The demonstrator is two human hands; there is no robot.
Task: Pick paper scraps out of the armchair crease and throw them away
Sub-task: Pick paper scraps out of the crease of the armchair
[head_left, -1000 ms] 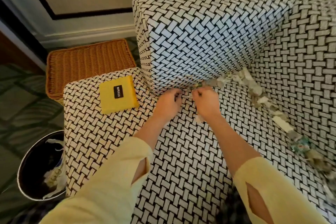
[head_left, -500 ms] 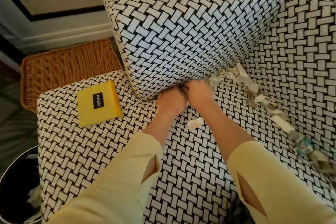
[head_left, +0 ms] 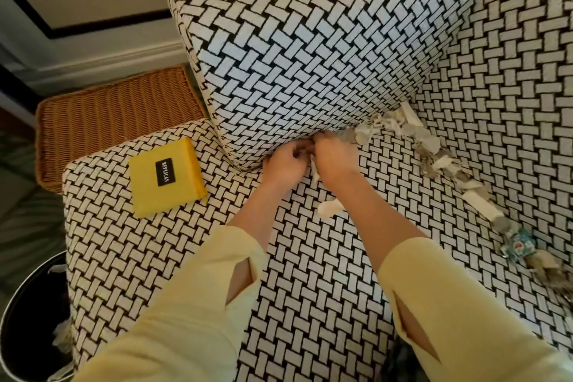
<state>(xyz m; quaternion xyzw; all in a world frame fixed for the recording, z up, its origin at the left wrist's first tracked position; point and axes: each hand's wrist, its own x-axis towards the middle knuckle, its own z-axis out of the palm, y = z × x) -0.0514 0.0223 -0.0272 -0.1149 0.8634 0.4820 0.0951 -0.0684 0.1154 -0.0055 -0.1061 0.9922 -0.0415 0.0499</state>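
Both my hands meet at the crease where the armrest joins the black-and-white woven seat (head_left: 310, 273) of the armchair. My left hand (head_left: 283, 161) is curled at the crease, fingertips hidden against my right hand. My right hand (head_left: 333, 156) is curled around white paper scraps, one strip hanging below its fingers. A line of torn paper scraps (head_left: 434, 146) runs along the back crease to the right, ending in a blue-patterned crumpled piece (head_left: 517, 243). One loose white scrap (head_left: 328, 211) lies on the seat just below my right wrist.
A yellow wallet-like pouch (head_left: 166, 175) with a black label lies on the seat's left part. A wicker basket lid (head_left: 114, 115) sits on the floor behind the chair corner. A black waste bin (head_left: 31, 319) holding scraps stands at the lower left.
The view shifted slightly. My hands stayed together at the armrest crease, and my right hand now shows a white strip hanging from its grip.
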